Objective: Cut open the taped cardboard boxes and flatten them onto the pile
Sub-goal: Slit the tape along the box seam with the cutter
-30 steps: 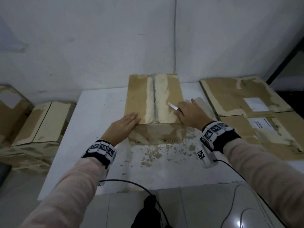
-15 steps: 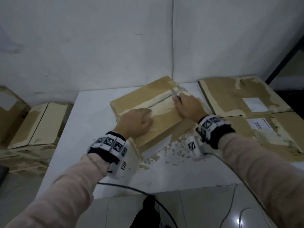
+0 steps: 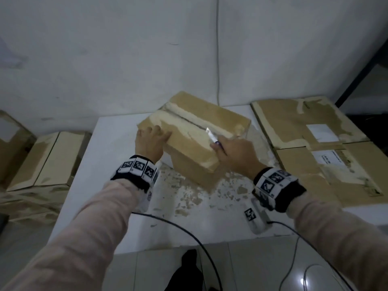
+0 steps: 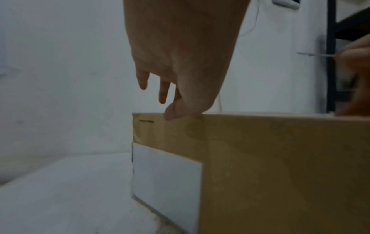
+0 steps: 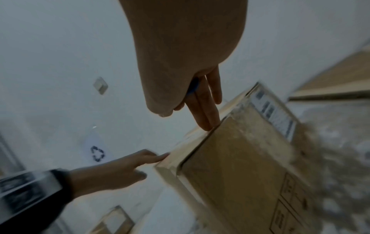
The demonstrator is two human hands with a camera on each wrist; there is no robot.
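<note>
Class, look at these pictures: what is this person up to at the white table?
A person is opening a taped brown cardboard box on the white table. The left hand rests on the box's near-left corner, steadying it. The right hand grips a small purple-handled cutter, its blade at the taped centre seam. Flattened brown cardboard sheets lie piled to the right; the box is not yet flattened.

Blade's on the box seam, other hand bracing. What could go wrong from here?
1. The left hand rests on the box at the corner beside the taped seam; if the knife in the right hand slips along the seam, it may reach those fingers.
2. The box sits skewed on the table, steadied only at that corner; it may pivot under cutting force.
</note>
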